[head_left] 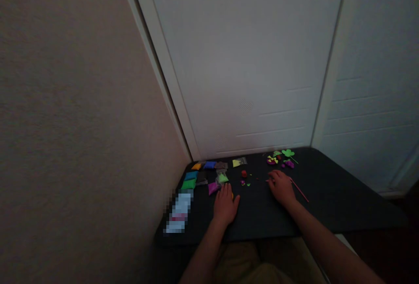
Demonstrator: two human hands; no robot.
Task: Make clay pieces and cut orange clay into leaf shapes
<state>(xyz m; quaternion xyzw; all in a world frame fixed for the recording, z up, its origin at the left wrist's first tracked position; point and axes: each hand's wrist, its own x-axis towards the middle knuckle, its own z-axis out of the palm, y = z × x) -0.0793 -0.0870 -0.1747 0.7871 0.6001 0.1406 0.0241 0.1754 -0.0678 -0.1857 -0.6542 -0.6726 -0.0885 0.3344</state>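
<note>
At the left front corner of the tabletop [340, 209], we see a blurry white sheet [179, 212]. Behind it, by the left edge, are a green packet [189, 184] and a blue-green packet [191, 175]. An orange packet [196, 167] sits at the back left corner, then a black packet [202, 178], a dark blue packet [210, 165], a purple packet [213, 187] and a pale green packet [223, 178]. Our left hand [225, 205] lies flat near the front edge, fingers out straight, and something yellow [232, 195] peeks out at its side. Next, near the back edge, is a pale yellow packet [238, 162]. In front of that we find a small purple piece [242, 182] and a red lump [244, 173]. Our right hand [282, 188] has bent fingers; we can't tell if it grips the pink stick [300, 191] beside it. Toward the back right corner are a green flower shape [288, 153] and purple lumps [290, 164].
</note>
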